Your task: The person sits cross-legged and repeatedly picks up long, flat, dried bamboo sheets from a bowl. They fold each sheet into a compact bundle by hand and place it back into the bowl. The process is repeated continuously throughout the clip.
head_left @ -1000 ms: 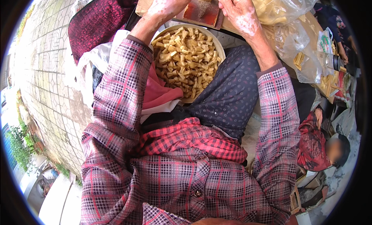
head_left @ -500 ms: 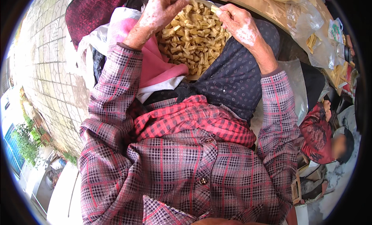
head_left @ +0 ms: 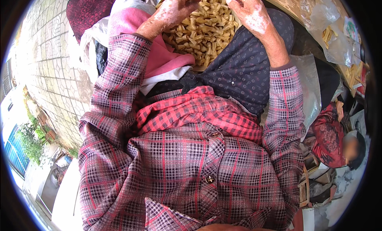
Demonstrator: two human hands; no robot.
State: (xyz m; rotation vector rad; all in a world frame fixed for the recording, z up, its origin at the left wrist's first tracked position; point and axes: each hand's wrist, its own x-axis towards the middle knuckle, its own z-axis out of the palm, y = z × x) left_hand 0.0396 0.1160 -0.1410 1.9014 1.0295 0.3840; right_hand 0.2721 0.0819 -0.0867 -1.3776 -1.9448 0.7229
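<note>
Centrally, short yellow pieces (head_left: 207, 38) are heaped at mixed angles in a bowl (head_left: 199, 68) | left hand (head_left: 175, 10) is curled over its left edge, nearer | right hand (head_left: 252, 15) is poised rightward | whether either grips cannot be told

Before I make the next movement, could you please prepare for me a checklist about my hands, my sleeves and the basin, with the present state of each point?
1. Left hand free of any piece: cannot tell; the fingers are curled and their inner side is hidden.
2. Right hand free of any piece: cannot tell; the fingertips are together, too small to judge.
3. Yellowish pieces inside the basin: ok for those in view; the hands hide some.
4. Basin's left rim uncovered: not ok; the pink cloth hides part of it.
5. Plaid sleeves away from the pieces: ok; both cuffs end short of them.
</note>
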